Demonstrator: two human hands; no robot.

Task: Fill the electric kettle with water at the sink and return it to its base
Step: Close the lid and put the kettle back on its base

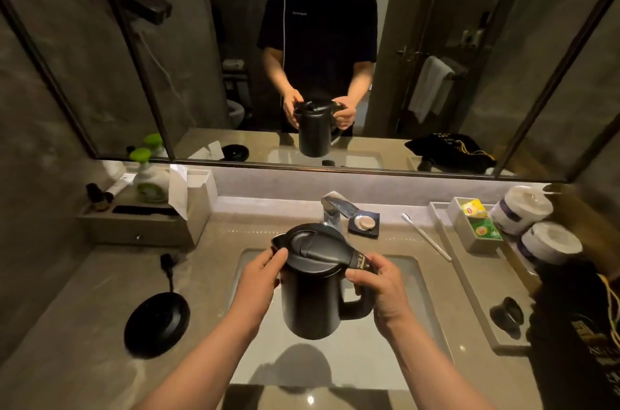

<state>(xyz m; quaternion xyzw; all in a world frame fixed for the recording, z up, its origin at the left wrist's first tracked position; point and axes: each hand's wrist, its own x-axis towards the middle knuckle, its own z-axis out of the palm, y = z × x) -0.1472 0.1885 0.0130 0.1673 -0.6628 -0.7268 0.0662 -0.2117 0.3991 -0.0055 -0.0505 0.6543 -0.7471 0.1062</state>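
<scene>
A black electric kettle (312, 289) hangs upright in the air over the white sink basin (426, 295), its lid closed. My right hand (379, 285) grips the top of its handle, thumb near the lid button. My left hand (261, 278) presses against the kettle's upper left side, just below the spout. The chrome faucet (330, 208) stands behind the kettle; no water is running. The round black kettle base (157, 322) lies on the counter to the left of the sink, with its cord and plug (166, 263) behind it.
A soap dish (364, 223) and a toothbrush (426, 237) lie right of the faucet. A tray with tea bags (478, 218) and toilet rolls (523, 208) stands at the right. At the left sits a grey organiser (144, 225) with a green pump bottle. A mirror spans the wall.
</scene>
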